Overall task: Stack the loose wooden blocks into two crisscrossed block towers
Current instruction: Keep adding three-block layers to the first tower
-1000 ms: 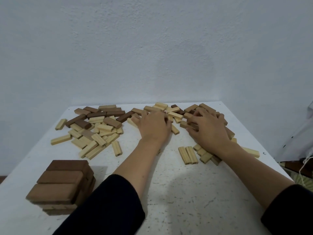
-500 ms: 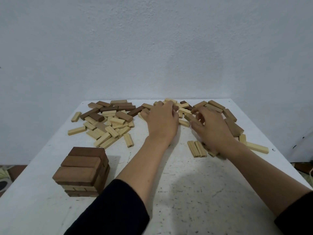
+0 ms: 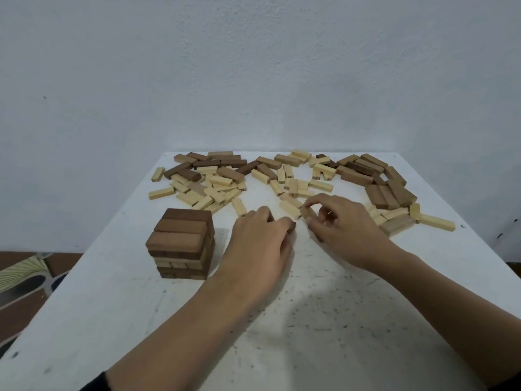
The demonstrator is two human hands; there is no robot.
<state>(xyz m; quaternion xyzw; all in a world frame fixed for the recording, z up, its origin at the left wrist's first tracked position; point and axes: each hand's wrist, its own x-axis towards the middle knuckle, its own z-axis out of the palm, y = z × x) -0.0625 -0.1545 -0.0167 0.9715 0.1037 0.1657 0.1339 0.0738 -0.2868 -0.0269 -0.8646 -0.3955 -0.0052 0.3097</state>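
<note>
A short crisscrossed tower [image 3: 181, 245] of dark and pale blocks stands on the left of the white table [image 3: 310, 320]. Loose pale and brown blocks [image 3: 214, 179] lie scattered along the far side, with a brown cluster [image 3: 390, 194] at the far right. My right hand [image 3: 342, 228] pinches a small light-brown block [image 3: 308, 212] between thumb and fingers, just off the table. My left hand [image 3: 260, 239] lies palm down beside it with fingers curled; what is under it is hidden.
A plain wall rises directly behind the table's far edge. The floor with a patterned mat [image 3: 22, 273] shows beyond the left edge. Pale blocks [image 3: 437, 221] lie close to the right edge.
Both hands have pulled back from the far pile toward the table's middle. My right hand now holds a small block. The view has shifted, so the tower sits further in.
</note>
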